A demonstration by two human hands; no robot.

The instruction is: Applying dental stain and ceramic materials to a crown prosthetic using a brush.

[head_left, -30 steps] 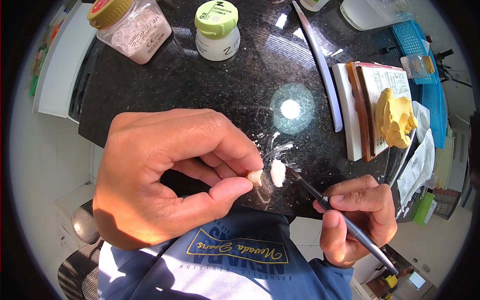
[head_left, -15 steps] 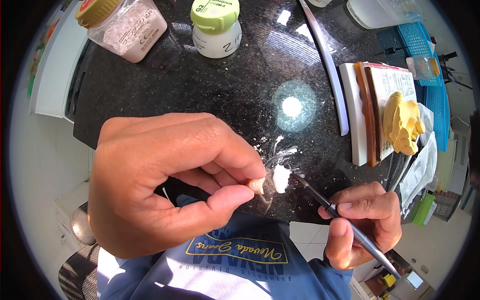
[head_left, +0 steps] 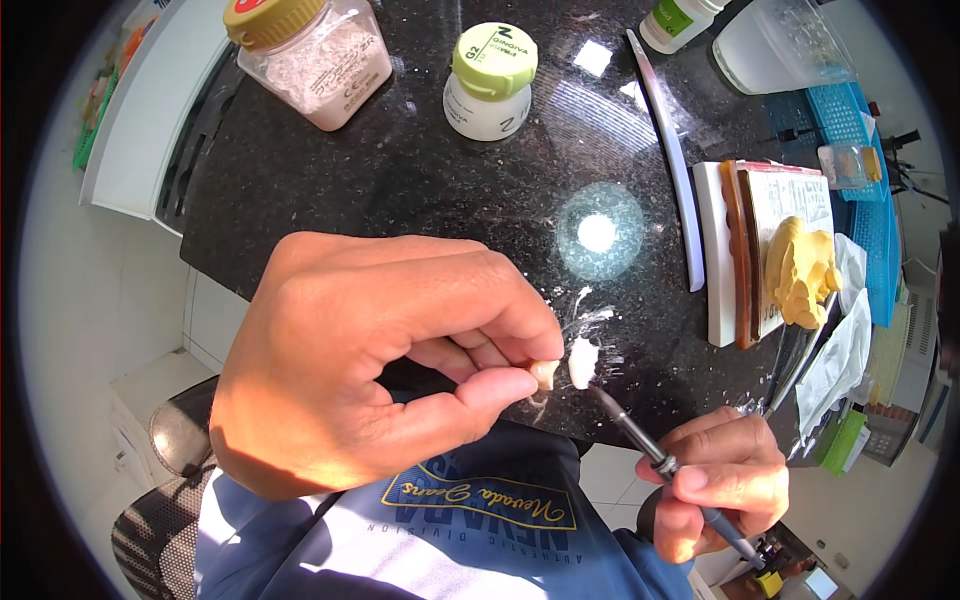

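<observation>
My left hand (head_left: 365, 365) pinches a small cream-coloured dental crown (head_left: 544, 374) between thumb and index fingertip, its other fingers curled behind. Just right of the crown lies a small white mound of paste or powder (head_left: 583, 363) on the dark counter. My right hand (head_left: 725, 485) grips a slim brush (head_left: 632, 432) with a dark handle, held like a pen. The brush's dark tip points up-left and meets the lower edge of the mound, or hovers right by it; I cannot tell which. White smears surround the mound.
Toward the back stand a jar of pinkish powder (head_left: 325, 75) and a green-lidded jar (head_left: 488, 85). A long pale curved strip (head_left: 670, 160) lies right of centre. Beyond it, a yellow dental model (head_left: 800, 275) rests on stacked pads, near blue baskets (head_left: 845, 110).
The whole view has shifted, so counter items appear farther right and lower. The brush tip has moved from the mound's right side to its lower edge. Both grips are unchanged.
</observation>
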